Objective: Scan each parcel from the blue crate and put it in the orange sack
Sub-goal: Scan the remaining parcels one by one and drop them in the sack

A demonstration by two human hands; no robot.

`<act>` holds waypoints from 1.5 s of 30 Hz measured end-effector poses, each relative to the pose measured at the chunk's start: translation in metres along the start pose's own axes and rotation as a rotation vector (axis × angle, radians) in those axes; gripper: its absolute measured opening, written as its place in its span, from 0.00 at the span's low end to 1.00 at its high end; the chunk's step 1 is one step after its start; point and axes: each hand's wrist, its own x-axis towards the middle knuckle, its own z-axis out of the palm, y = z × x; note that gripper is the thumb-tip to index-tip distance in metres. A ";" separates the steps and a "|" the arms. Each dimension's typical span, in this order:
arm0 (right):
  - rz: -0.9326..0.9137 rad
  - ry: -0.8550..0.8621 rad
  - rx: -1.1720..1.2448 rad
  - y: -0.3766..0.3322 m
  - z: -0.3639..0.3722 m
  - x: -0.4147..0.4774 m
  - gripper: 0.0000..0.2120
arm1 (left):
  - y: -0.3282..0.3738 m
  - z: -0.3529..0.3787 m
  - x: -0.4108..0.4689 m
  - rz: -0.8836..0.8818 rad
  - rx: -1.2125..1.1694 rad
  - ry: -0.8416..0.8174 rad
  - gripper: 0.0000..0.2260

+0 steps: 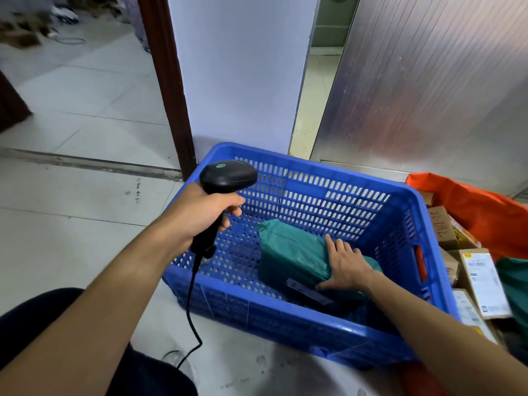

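- Pale tiled floor (85,195), spread out left of left hand (205,215) and beneath both arms.
- Ribbed metal panel (428,81), upright, well beyond right hand (347,267).
- White pillar (243,67) with a dark brown edge, straight ahead beyond both hands, just behind the crate.
- Blue crate (285,321), perforated walls, on the floor; right hand down inside it, left hand raised over its left rim.
- Orange sack (485,212), mouth open, right of right hand, just beside the crate's right wall.
- Labelled boxes (483,278), piled in the sack, beyond the crate wall from right forearm.
- Soft green parcel (291,252), lying on the crate bottom directly under right hand.
- Left hand: fingers and thumb wrapped round the scanner grip, held up left of the green parcel.
- Right hand: palm down, fingers straight and flat on the green parcel's top, thumb spread toward its near edge; resting, not curled round it.
- Hands well apart.
- Black scanner (228,175), head above left hand, pointing right over the crate.
- Flat dark parcel (308,292), on the crate bottom just by right thumb, against the green parcel's near edge.
- Black cable (190,310), hanging from the scanner below left wrist down to the floor.
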 end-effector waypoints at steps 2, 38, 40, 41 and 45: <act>-0.005 0.020 0.020 -0.001 0.000 0.002 0.68 | -0.001 -0.002 -0.002 -0.005 0.012 0.003 0.02; 0.419 1.087 1.142 0.075 -0.110 -0.222 0.53 | -0.001 0.076 -0.085 -0.002 -0.315 -0.506 0.20; 0.419 1.104 1.172 0.077 -0.108 -0.233 0.52 | -0.002 0.082 -0.089 0.013 -0.320 -0.561 0.24; 0.417 1.115 1.185 0.078 -0.106 -0.239 0.52 | -0.003 0.085 -0.090 0.031 -0.316 -0.583 0.26; 0.412 1.137 1.238 0.077 -0.097 -0.254 0.52 | -0.004 0.092 -0.094 0.068 -0.335 -0.578 0.20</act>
